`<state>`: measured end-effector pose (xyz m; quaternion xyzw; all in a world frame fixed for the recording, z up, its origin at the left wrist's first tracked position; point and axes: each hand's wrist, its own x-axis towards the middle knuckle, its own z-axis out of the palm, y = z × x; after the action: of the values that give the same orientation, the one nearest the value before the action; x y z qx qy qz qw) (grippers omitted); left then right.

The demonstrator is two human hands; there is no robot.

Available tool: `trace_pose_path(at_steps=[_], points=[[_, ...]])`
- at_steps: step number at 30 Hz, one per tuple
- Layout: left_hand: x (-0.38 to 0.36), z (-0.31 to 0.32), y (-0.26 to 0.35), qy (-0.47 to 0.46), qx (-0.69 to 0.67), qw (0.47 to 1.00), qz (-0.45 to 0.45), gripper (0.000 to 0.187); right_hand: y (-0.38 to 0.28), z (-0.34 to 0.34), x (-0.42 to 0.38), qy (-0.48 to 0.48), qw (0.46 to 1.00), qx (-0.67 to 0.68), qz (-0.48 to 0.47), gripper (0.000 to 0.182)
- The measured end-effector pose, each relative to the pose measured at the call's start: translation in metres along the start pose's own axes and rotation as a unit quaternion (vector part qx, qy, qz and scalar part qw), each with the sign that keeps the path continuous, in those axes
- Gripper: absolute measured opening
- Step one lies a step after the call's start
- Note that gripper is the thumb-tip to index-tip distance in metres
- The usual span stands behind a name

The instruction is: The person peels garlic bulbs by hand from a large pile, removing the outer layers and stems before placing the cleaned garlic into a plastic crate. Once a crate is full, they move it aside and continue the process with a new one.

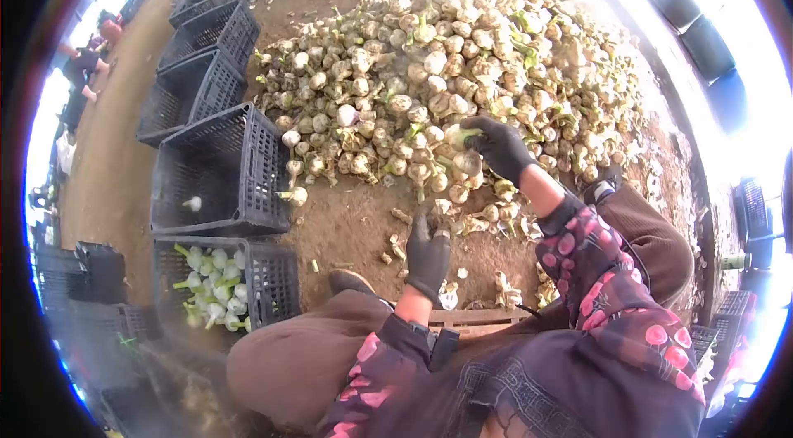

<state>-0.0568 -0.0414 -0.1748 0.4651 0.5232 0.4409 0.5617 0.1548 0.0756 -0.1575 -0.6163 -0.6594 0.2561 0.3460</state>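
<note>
we have one view only, from a camera worn on the head, looking forward and steeply down past our own lap to the dirt floor (pixel 355 227). it is a wide fisheye, dark at the rim. the garlic heap (pixel 446 75) lies from 12 to 2 o'clock, the black crates (pixel 219 165) from 8 to 11 o'clock, all close by.

words: none to read | numbers: none to read | signs or brands: none to read | black crates (pixel 216 170): no label showing | patterned sleeves (pixel 591 273): pink shapes only, no letters | far things: too blurry to tell
</note>
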Motion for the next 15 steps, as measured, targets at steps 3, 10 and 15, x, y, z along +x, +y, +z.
trace_pose_path(at_steps=[3, 10, 15], points=[[-0.003, 0.001, -0.003, -0.069, -0.002, 0.994, -0.081, 0.053, -0.017, -0.011, -0.011, -0.022, 0.986, -0.162, 0.033, 0.045], [-0.016, 0.008, 0.024, -0.172, -0.185, 0.967, -0.029, 0.045, -0.097, -0.034, -0.080, -0.127, 0.986, 0.100, 0.048, 0.041], [-0.023, 0.013, 0.035, -0.245, -0.469, 0.844, -0.088, 0.036, -0.111, -0.040, -0.124, -0.012, 0.869, 0.494, -0.006, 0.066]])
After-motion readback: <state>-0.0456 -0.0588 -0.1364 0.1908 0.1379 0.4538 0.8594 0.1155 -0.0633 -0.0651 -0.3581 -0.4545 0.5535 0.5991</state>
